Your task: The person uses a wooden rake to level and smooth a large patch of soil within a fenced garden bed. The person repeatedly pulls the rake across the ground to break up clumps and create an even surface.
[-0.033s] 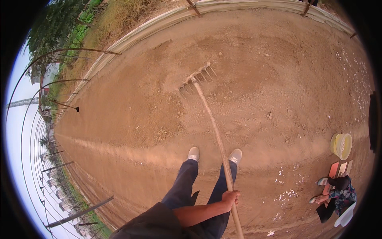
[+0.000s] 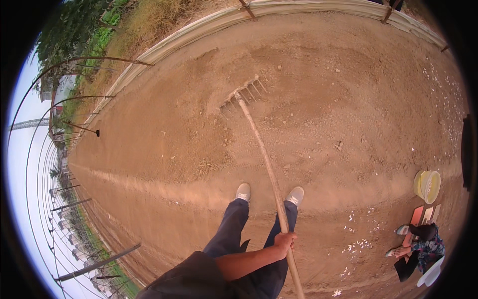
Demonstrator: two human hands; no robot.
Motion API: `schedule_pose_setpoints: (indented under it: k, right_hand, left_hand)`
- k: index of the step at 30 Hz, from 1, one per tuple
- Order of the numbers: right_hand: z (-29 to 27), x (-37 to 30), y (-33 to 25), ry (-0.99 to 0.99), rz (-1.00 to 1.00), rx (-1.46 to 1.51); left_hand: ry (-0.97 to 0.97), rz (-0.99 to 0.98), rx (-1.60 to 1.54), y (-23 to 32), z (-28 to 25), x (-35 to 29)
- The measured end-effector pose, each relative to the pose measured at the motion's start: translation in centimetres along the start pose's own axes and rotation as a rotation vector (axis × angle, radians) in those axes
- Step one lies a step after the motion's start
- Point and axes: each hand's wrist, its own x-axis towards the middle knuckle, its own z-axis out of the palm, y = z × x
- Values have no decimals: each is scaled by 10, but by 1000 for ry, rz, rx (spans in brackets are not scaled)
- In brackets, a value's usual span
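My left hand (image 2: 284, 243) is closed round the long wooden handle of a rake (image 2: 261, 144), with the forearm reaching in from the lower left. Beyond my feet, the rake's head (image 2: 238, 93) lies at or just above the brown soil (image 2: 308, 134); whether every tine touches it I cannot tell. Its tines point back toward me. Below my hand the handle runs out of the lower edge of the picture. My right hand does not show.
At the right, a person (image 2: 428, 244) sits low near a pale yellow bucket (image 2: 427, 185) and flat reddish pieces (image 2: 417, 215). White bits (image 2: 357, 245) lie scattered on the soil. A pale sheeting border (image 2: 204, 33) curves along the far side; metal hoops (image 2: 74, 60) stand at the left.
The rake's head has shifted slightly left, and my left hand has moved a little up and left with the handle.
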Motion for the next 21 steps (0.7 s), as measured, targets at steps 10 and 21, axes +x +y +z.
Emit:
schedule_pose_setpoints:
  k: [10, 21]
  right_hand:
    - [-2, 64, -256, 90, -435, -294]
    - [-62, 122, -49, 49, -311, -281]
  left_hand:
    - [421, 449, -2, 243, -93, 87]
    - [403, 301, 113, 10, -7, 79]
